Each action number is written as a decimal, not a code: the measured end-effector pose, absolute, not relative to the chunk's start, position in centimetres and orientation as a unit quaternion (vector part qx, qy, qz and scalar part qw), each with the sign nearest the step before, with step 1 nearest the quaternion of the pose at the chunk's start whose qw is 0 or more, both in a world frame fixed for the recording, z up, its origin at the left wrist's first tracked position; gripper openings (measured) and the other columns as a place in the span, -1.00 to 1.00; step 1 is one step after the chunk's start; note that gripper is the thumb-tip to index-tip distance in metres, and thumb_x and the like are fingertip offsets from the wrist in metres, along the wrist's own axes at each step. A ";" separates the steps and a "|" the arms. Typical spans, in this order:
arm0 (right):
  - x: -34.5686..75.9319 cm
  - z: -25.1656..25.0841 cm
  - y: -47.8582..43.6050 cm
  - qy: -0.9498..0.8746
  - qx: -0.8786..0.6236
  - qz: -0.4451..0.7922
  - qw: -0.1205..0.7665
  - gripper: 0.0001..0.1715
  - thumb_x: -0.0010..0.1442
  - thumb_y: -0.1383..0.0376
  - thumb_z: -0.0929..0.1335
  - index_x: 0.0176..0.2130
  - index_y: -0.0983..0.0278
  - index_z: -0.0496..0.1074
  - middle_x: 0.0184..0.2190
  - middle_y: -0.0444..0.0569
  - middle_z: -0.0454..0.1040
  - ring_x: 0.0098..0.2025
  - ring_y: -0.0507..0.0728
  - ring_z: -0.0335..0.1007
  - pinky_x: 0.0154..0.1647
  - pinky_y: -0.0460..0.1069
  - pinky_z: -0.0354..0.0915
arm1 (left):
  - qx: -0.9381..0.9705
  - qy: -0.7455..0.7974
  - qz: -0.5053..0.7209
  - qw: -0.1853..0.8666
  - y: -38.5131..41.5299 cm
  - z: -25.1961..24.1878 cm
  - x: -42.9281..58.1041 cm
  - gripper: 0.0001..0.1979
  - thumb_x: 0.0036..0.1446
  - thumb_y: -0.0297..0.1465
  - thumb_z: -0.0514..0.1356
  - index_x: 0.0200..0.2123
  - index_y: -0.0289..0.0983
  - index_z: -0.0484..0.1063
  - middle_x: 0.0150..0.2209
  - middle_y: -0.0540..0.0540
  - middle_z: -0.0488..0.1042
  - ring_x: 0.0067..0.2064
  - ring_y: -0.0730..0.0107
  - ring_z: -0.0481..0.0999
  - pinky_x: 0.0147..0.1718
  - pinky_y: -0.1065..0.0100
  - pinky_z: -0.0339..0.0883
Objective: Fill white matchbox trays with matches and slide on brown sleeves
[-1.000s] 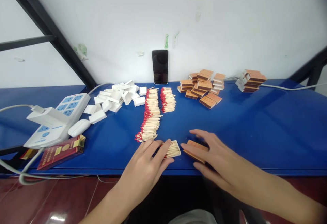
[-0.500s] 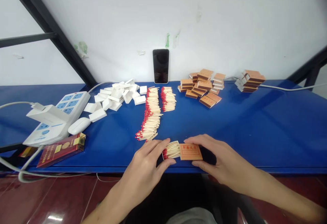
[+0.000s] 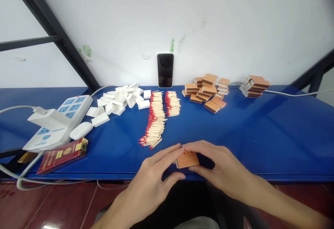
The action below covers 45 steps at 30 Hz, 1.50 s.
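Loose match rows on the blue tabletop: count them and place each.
2: a long row, beyond and left of the held matchbox, and a shorter row just right of the long row's far end. No other seems hidden.

The matchbox (image 3: 188, 160) has an orange-brown sleeve, red print on its upward face and a white left end. Fingers (image 3: 194, 147) partly hide its far side. It sits near the worktop's (image 3: 250, 145) front edge, slightly askew; whether it is raised is unclear.
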State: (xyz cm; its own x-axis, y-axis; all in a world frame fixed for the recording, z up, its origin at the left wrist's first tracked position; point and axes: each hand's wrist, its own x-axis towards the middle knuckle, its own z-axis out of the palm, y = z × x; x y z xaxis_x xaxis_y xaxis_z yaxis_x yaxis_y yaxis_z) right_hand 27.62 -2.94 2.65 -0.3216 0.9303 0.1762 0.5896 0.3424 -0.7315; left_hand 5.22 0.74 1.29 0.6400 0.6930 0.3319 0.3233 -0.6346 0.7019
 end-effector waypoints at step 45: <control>40.7 1.4 4.8 -0.826 -0.532 -0.095 0.162 -0.53 0.33 0.29 0.24 0.19 0.26 0.39 0.14 0.10 0.48 0.18 0.25 0.38 0.20 0.25 0.31 | 0.880 0.411 0.177 -0.163 20.9 3.5 -1.8 -0.66 0.27 -0.40 -0.01 -0.08 -0.24 0.54 -0.07 -0.26 0.51 -0.03 -0.02 0.47 -0.01 -0.02 0.26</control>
